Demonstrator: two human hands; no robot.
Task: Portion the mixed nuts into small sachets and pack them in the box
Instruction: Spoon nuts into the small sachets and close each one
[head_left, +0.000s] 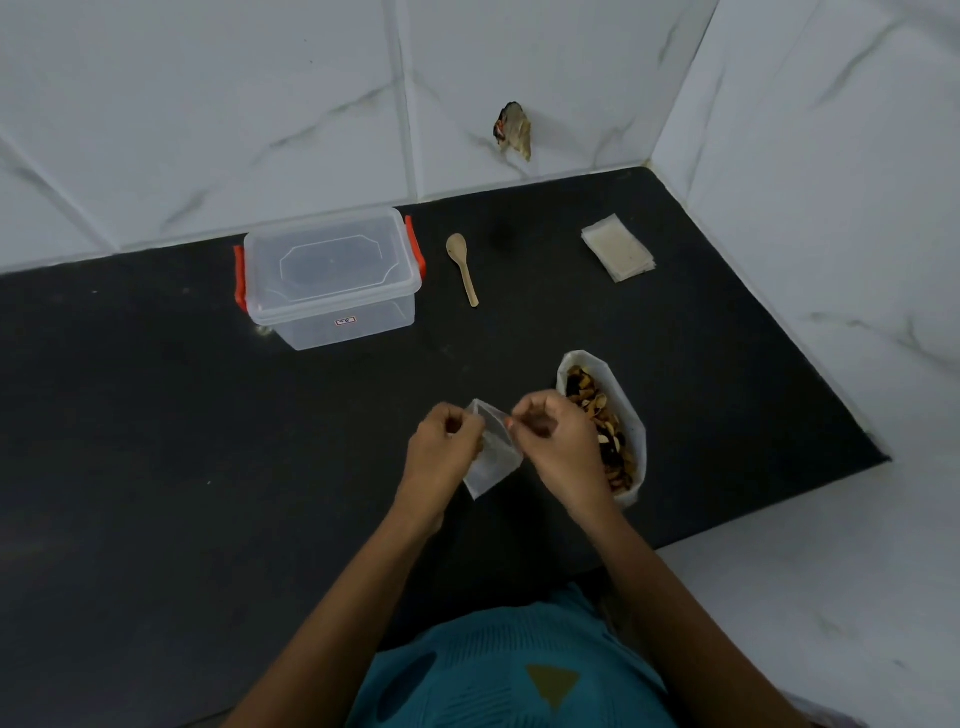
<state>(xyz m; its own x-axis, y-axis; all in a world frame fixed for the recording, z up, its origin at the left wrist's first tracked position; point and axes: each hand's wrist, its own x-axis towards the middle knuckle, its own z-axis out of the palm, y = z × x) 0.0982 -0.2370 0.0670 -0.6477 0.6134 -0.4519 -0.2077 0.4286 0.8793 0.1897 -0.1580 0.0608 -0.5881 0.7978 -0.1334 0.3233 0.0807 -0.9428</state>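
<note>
Pinching sachet (496, 462) mouth at frame centre: left hand (444, 441) and right hand (558, 441) each clamped on one lip, probably to spread it for filling. Nut bag (632, 415) within reach just right; box (332, 275) lidded, upper left.

box (332, 275) seemingly lidded, counter (156, 415) open left

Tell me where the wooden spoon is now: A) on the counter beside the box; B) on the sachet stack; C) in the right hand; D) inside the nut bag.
A: the wooden spoon lies on the counter just right of the box.
</note>
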